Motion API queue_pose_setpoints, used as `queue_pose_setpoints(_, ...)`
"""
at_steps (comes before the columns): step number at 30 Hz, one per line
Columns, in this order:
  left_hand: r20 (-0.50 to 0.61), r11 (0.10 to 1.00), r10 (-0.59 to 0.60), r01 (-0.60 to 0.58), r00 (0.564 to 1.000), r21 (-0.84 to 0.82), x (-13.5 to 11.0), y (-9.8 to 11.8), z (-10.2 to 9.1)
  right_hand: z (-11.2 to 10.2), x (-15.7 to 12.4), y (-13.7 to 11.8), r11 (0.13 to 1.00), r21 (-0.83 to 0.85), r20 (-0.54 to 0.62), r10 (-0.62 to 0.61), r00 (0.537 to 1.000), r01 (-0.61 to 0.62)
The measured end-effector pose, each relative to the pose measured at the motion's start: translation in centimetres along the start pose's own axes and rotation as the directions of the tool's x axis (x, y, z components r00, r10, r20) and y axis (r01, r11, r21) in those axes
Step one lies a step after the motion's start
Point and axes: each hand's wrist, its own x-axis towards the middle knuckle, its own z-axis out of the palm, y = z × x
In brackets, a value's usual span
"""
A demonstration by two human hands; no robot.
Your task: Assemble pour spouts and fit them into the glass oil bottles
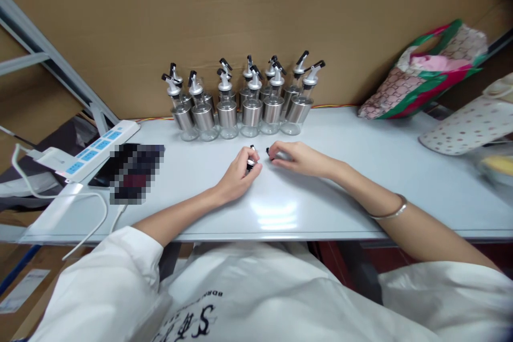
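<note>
Left hand: Your left hand [239, 175], at the centre of the frame, was curled around a small black-and-white part [250, 166], probably to steady it.
Right hand: Your right hand [294, 158], just right of centre, pinched a small black piece [267, 151] at the fingertips, likely for fine control.
Small parts: Both sat between your facing hands, near each other but apart.
Bottles: The bottles [251, 114] stood upright in the upper middle, beyond your hands, seemingly set back to spare your elbow room.

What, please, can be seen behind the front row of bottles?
Behind the front bottles stand more bottles, their spouts showing above, then a brown board. Those bottles' bases are mostly covered.
</note>
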Motion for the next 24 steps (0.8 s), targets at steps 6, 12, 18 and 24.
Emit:
queue_pose_setpoints(6, 0.04, 0.989, -0.125, 0.128, 0.991, -0.076, -0.1, 0.0, 0.1, -0.5, -0.5, 0.6, 0.996, -0.054, -0.081, 0.069, 0.994, -0.074)
queue_pose_setpoints(12, 0.07, 0.949, -0.231, 0.241, 0.97, -0.205, 0.2, 0.3, -0.1, 0.3, -0.7, 0.6, 0.956, -0.267, -0.072, 0.111, 0.991, -0.126)
queue_pose_setpoints(18, 0.092, 0.877, -0.308, 0.32, 0.947, -0.358, 0.3, -0.3, -0.1, 0.3, -0.8, 0.0, 0.964, -0.235, -0.081, 0.107, 0.991, -0.123)
queue_pose_setpoints(24, 0.194, 0.806, -0.37, 0.417, 0.909, -0.42, 0.3, 0.4, -0.1, 0.5, -0.5, -1.5, 0.982, 0.003, -0.171, 0.189, 0.967, -0.191)
